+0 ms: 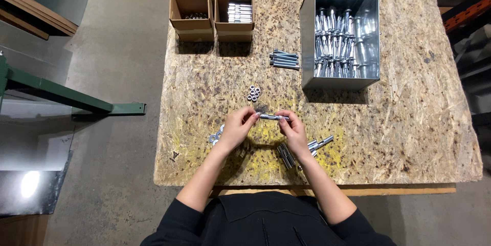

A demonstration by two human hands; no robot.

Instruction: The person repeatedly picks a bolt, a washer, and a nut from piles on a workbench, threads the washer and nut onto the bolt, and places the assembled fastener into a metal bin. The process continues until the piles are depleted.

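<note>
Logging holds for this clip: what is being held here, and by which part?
A silver bolt, held level between both hands: left hand fingertips at one end, right hand fingertips at the other.

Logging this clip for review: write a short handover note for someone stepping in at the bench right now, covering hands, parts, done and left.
Left hand and right hand hold one silver bolt between their fingertips, level above the chipboard table.
Loose nuts lie just beyond the hands, washers by the left wrist, sleeves and bolts under the right hand.
Done: the metal bin holds many upright pieces.
Left: a bolt row and cardboard boxes still hold parts.
</note>
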